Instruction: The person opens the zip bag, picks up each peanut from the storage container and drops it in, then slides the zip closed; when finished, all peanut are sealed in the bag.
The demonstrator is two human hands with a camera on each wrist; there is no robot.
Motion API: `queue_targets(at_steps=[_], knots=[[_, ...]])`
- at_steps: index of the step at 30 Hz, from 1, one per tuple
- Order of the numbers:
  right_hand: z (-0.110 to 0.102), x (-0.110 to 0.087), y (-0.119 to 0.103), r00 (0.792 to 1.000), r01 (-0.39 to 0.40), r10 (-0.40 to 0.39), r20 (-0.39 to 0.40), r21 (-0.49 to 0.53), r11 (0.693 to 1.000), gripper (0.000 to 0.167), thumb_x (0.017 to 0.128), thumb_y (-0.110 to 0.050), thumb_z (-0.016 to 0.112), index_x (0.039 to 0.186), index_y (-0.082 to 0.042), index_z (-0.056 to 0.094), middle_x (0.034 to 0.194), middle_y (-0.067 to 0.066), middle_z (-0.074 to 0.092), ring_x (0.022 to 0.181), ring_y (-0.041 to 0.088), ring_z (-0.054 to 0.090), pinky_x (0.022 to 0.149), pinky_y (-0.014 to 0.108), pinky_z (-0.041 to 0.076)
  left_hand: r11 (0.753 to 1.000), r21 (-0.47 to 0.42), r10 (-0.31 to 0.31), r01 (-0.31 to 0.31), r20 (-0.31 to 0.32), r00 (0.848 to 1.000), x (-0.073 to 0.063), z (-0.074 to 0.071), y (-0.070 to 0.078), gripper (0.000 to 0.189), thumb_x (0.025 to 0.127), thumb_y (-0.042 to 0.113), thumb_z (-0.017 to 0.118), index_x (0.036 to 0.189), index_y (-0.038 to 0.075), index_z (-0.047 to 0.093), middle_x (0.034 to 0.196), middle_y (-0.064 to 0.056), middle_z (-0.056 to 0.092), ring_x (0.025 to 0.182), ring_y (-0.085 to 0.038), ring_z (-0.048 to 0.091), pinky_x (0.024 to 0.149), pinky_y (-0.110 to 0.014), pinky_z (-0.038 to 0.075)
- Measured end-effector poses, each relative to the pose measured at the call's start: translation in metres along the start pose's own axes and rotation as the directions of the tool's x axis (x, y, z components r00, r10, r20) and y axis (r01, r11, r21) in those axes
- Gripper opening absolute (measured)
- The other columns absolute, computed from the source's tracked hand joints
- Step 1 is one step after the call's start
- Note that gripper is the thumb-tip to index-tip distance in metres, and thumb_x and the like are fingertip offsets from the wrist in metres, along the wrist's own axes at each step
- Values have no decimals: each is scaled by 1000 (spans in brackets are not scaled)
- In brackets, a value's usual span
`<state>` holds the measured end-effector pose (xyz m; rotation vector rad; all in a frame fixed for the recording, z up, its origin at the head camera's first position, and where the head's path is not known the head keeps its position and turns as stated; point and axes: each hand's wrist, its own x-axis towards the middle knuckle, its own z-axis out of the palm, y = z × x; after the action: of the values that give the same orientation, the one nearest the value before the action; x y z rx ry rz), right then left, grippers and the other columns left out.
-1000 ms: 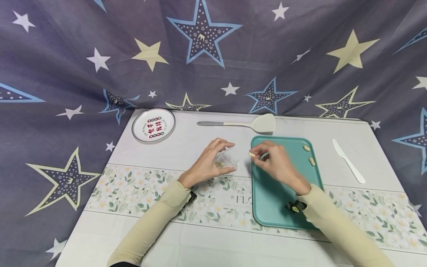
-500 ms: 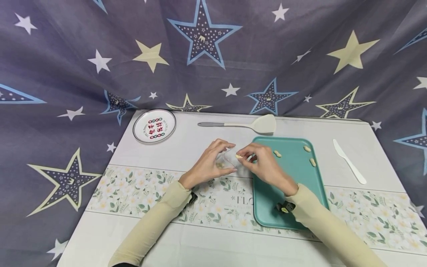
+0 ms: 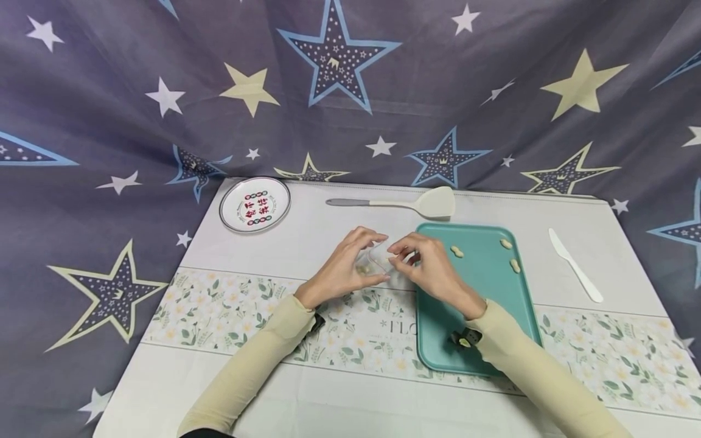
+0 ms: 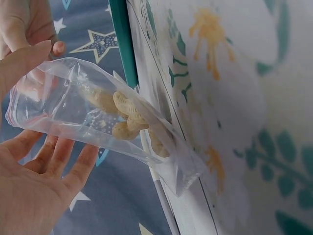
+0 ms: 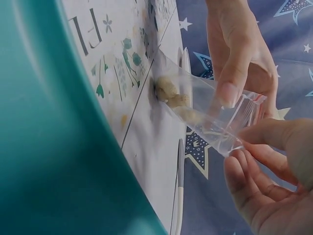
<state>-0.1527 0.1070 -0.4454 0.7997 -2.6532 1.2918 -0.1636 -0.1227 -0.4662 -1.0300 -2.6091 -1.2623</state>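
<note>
the bag (image 4: 100, 129), long axis rising, is just left of right fingers (image 5: 271, 160); left fingers (image 4: 61, 154) grasp it, right i cannot tell.

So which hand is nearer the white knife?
Right. The right hand is left of the white knife, across the teal tray; the left hand is farther left, holding the clear bag.

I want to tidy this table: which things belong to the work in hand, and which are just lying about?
In use:
clear plastic bag held by the left hand
tan unshelled peanuts
teal rectangular tray

Seemingly lying about:
round white dark-rimmed plate
cream spatula with grey handle
slim white knife
</note>
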Motion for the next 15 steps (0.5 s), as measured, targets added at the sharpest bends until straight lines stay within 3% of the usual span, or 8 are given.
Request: queue_targets(at_steps=[15], knots=[[-10,-8,10,998,-22,22,-54,1,1000,11,92,-6,78,102,-3,78,95,9,74,80,21,73,70,33,64,1000,9,-1,1,-3,1000,0,0,2,74,83,32,90,145,10,57,137,-5,58,126,-22,57,111,-36,52]])
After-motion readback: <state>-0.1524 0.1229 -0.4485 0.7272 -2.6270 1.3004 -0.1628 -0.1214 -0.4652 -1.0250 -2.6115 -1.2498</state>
